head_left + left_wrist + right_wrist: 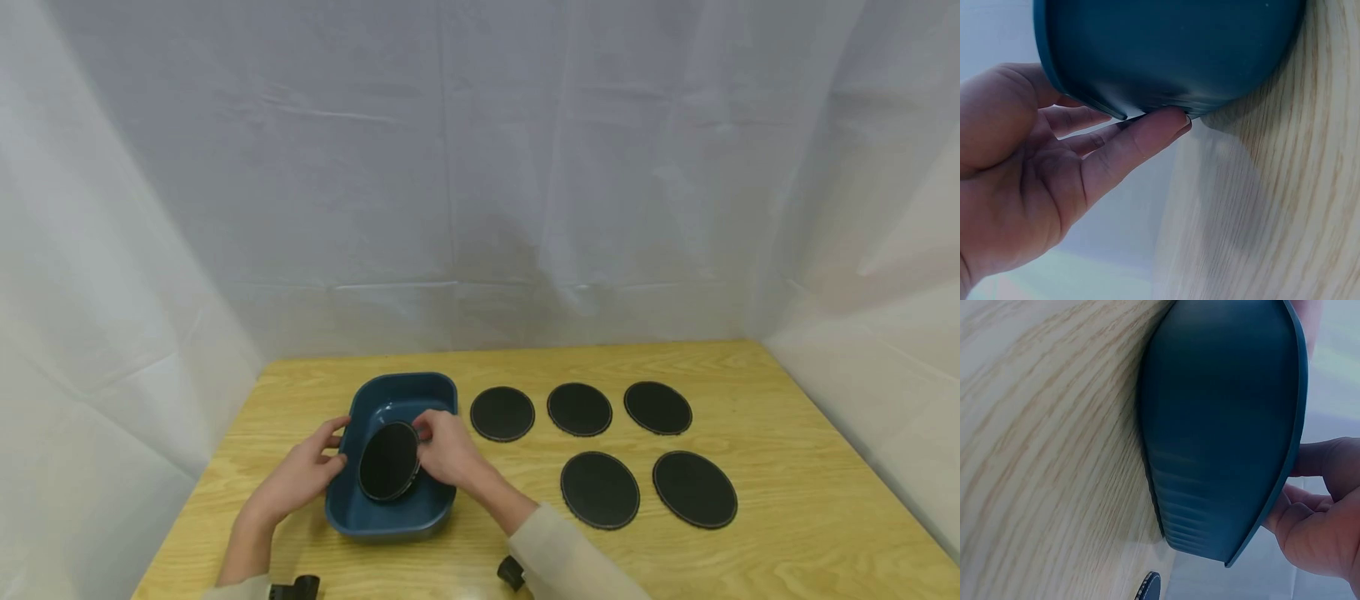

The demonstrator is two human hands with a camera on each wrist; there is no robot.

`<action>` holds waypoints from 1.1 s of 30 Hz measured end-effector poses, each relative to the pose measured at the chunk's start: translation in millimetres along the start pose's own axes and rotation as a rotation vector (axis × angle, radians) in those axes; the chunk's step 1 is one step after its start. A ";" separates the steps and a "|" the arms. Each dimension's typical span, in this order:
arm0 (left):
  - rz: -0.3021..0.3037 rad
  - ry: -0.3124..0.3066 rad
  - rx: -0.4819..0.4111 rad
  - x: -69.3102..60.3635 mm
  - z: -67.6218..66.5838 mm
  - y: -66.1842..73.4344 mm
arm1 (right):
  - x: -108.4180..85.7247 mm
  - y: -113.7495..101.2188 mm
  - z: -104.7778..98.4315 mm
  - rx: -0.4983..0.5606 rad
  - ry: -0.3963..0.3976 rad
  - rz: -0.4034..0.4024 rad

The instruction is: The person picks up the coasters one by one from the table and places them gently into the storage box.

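A dark blue plastic tub stands on the left part of the table. My left hand holds the tub's left side; in the left wrist view the thumb reaches over the rim and the fingers lie along the outer wall. Inside the tub, my right hand pinches the right edge of a round black coaster with light edge stitching. The coaster is tilted. In the right wrist view the tub wall hides the coaster and part of the hand.
Several more black coasters lie flat to the right of the tub: a back row including a near one, and two in front, one left, one right. Wood-grain table; white sheeting hangs behind and at both sides.
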State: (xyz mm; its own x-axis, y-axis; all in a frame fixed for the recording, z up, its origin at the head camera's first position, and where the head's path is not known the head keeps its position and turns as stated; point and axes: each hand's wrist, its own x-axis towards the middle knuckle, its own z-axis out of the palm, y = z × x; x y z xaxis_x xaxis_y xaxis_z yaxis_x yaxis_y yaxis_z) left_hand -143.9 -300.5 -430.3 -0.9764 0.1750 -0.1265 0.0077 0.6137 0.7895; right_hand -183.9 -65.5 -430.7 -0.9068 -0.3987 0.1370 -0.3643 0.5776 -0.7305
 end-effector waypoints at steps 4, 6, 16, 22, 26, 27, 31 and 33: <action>-0.004 -0.004 -0.002 -0.1 0.1 0.0 | -2.8 0.9 -1.9 -0.020 -0.010 -0.009; -0.001 -0.002 0.000 -0.2 0.1 0.4 | -4.5 0.3 -3.3 -0.014 -0.014 -0.009; 0.000 0.005 0.025 -1.6 0.3 1.7 | -9.1 2.3 -6.0 0.057 -0.018 -0.001; 0.012 0.014 0.040 -1.5 1.1 2.1 | -12.3 6.5 -6.5 0.164 0.011 -0.013; 0.009 0.011 0.027 -0.8 1.0 1.7 | -18.0 9.8 -13.0 0.273 0.029 -0.018; 0.009 0.011 0.022 -0.3 0.8 1.7 | -19.7 11.2 -15.6 0.295 0.030 -0.018; 0.002 0.006 -0.005 0.0 2.9 -1.4 | -30.8 20.9 -27.7 0.381 0.028 -0.012; -0.007 0.001 -0.017 -0.9 3.5 -2.7 | -37.3 26.8 -36.1 0.404 0.027 -0.011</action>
State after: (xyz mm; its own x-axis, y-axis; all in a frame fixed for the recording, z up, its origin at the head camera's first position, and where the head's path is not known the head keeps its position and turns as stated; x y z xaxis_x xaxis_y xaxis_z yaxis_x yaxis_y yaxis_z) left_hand -142.3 -299.6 -434.4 -0.9767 0.1698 -0.1310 -0.0025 0.6020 0.7985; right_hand -167.5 -9.4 -431.2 -0.9106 -0.3811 0.1601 -0.2662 0.2445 -0.9324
